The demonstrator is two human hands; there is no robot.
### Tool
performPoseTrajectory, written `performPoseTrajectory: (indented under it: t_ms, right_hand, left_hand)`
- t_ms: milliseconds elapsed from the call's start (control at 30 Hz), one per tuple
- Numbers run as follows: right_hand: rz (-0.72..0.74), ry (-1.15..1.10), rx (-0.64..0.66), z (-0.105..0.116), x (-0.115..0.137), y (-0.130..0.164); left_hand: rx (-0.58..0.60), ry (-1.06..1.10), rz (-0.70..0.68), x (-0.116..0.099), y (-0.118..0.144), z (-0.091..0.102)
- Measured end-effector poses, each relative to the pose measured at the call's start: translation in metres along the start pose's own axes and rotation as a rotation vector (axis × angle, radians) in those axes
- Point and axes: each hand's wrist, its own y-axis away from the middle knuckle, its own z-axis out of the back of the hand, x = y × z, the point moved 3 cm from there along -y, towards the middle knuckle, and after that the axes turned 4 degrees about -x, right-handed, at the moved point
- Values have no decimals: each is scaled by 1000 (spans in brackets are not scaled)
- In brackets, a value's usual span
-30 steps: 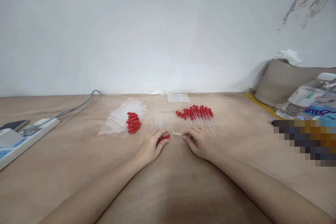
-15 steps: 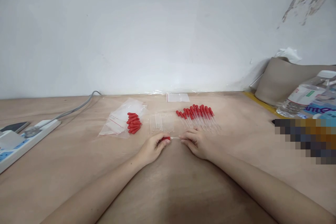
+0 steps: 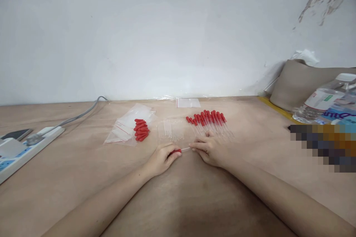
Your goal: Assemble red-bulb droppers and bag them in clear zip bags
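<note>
Left hand (image 3: 162, 158) pinches the red bulb (image 3: 177, 151); right hand (image 3: 209, 149) pinches the clear tube (image 3: 185, 149) entering it, both low over the bench (image 3: 178, 200). Risk: a skewed push could snap the thin tube or let the bulb slip. Beyond the left hand lie loose red bulbs (image 3: 141, 130) and bare tubes (image 3: 170, 130); beyond the right, finished droppers (image 3: 209, 121), close enough to be knocked.

A white power strip (image 3: 27, 147) lies far left (grey cable trailing back); a water bottle (image 3: 324, 103) rests on its side far right, by a beige cushion (image 3: 299, 81).
</note>
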Motion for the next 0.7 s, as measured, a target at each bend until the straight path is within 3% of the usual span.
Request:
performPoseTrajectory:
  t_ms: [167,433,700]
  right_hand:
    - [-3,7,65,-2,7,-3]
    - [-180,-87,154,-13,11,-2]
    - [-245,53,227,0,30,-16]
  left_hand:
    - [7,-56,-67,2,3,-4]
    - [5,-121,-108,3,4,-4]
    - [-80,-152,-125,10,0,4]
